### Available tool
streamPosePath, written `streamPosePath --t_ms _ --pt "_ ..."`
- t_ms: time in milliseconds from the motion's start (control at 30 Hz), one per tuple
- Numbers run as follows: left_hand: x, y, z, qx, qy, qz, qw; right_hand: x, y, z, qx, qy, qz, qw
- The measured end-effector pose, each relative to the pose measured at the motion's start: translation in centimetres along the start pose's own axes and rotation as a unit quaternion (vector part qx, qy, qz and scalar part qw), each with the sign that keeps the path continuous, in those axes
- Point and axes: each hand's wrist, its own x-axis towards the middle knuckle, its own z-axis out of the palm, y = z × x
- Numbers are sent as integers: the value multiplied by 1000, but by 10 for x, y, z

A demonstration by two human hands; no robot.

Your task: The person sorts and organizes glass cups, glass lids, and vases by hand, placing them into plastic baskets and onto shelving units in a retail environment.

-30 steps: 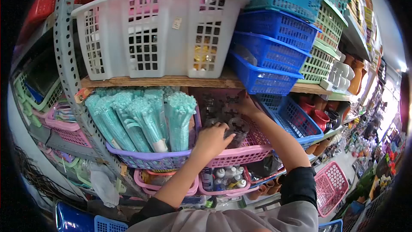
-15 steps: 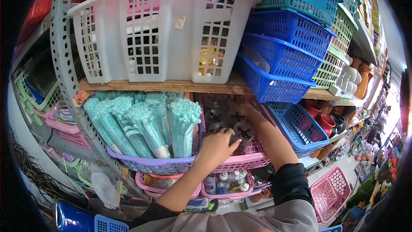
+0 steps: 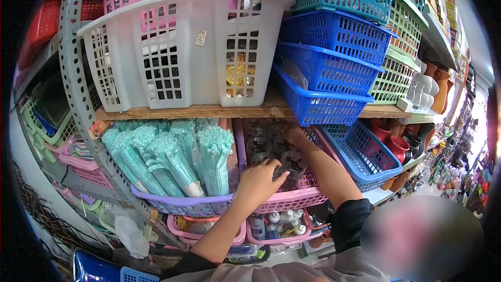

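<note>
A pink basket (image 3: pixel 300 198) on the lower shelf holds stacks of dark, see-through pieces (image 3: pixel 293 162) with scalloped edges. My left hand (image 3: pixel 258 183) lies over the front of these stacks, its fingers curled and its thumb against a dark piece. Farther back, beneath the wooden shelf, my right hand (image 3: pixel 296 136) reaches in among the pieces at the right side. Its fingertips are hidden in shadow. Beside my left wrist stands a purple basket (image 3: pixel 182 203) packed with bundles of mint-green stems (image 3: pixel 172 151) in clear wrap.
Above, a wooden shelf (image 3: pixel 209 113) carries a white basket (image 3: pixel 182 57) and stacked blue baskets (image 3: pixel 334 68). A blue basket (image 3: pixel 365 156) stands right of my right forearm. Bottles (image 3: pixel 287 224) sit in a lower pink basket. A perforated metal post (image 3: pixel 78 73) rises at left.
The view has shifted, so the upper baskets sit farther left and lower. Both hands stay in the pink basket at nearly the same places. A blurred patch now covers the lower right.
</note>
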Motion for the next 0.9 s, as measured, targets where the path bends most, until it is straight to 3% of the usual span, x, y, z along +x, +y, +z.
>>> streamPosePath --t_ms 67,133,167,233,433,467,500,567,700,767,867,900 --pt "0 -4 5 -9 5 3 1000 -4 -1 2 -5 -2 -3 1000" --pt "-1 -3 5 -18 11 9 1000 -20 -21 -24 -150 51 -39 987" --pt "0 -2 2 -15 8 4 1000 -20 -29 -36 -152 54 -39 986" --pt "1 -1 -1 -13 8 0 1000 8 -40 -78 -121 49 -42 990" --pt "1 3 -4 -21 -27 -40 999 -81 -53 -132 -22 -10 -14 1000" --pt "0 3 -2 -28 -3 -26 999 -112 -88 -159 44 57 63 995" --pt "0 4 -3 -33 -1 -23 999 -135 -93 -170 40 55 76 995" --pt "0 2 -1 -44 8 -5 999 -178 -96 -188 78 153 50 984" --pt "-1 11 -5 -80 25 42 996 -310 -125 -248 177 187 48 965" --pt "-5 22 -2 0 65 84 994 -387 -130 -259 205 182 76 959" --pt "-16 90 2 -13 48 128 991 -500 -137 -265 252 138 218 933" --pt "-23 121 7 -74 35 154 985 -535 -143 -267 272 131 278 912"
